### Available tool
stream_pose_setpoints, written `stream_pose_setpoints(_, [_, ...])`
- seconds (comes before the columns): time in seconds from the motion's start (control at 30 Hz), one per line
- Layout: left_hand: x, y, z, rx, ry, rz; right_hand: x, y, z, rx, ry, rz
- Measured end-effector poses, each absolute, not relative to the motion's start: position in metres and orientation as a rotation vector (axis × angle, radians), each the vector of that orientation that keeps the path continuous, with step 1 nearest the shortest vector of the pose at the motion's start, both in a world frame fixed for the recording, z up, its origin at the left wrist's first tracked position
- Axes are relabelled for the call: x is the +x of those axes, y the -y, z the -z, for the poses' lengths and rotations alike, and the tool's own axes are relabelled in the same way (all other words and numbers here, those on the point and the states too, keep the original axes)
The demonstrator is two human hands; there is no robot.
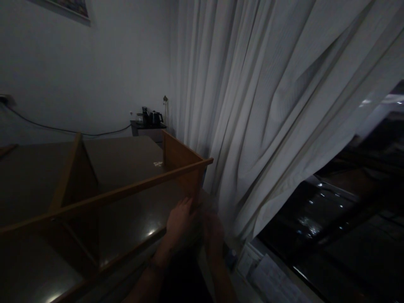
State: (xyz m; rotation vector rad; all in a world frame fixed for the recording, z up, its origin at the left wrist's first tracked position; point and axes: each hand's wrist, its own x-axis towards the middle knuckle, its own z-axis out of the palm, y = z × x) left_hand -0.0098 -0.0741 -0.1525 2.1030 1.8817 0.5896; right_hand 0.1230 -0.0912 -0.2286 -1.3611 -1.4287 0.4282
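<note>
A brown wooden frame with upright panels [186, 155] stands on a glossy dark surface [132, 210]. At the lower right corner of its end panel is my left hand [179, 216], its fingers bent together close to the panel's edge. Just to the right is my right hand [213, 231], with its fingers curled in toward the left one. Both hands are dim and blurred. A faint, pale blur lies between them, and what they hold cannot be made out.
White curtains [246, 105] hang close on the right. Papers [271, 273] lie low at the right, by dark glass. A black kettle [155, 118] stands on a small cabinet [151, 132] at the back. A cable [85, 134] runs along the wall.
</note>
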Motion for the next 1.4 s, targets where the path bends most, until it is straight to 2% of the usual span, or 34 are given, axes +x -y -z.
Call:
stream_pose_setpoints(0.23, [-0.011, 0.072, 0.158, 2.119, -1.881, -0.643, 0.121, 0.083, 0.221, -1.286, 1.129, -0.742])
stream_pose_setpoints(0.63, [-0.012, 0.069, 0.165, 2.165, -1.865, -0.673, 0.112, 0.071, 0.238, -1.194, 0.843, -0.969])
stream_pose_setpoints(0.83, [-0.012, 0.068, 0.168, 2.169, -1.89, -0.676, 0.115, 0.074, 0.241, -1.28, 1.133, -0.864])
stream_pose_setpoints(1.2, [-0.012, 0.069, 0.164, 2.128, -1.852, -0.681, 0.144, 0.075, 0.233, -1.33, 1.769, -0.127])
stream_pose_setpoints(1.4, [-0.012, 0.069, 0.163, 2.13, -1.868, -0.676, 0.149, 0.069, 0.247, -1.249, 1.919, -0.004])
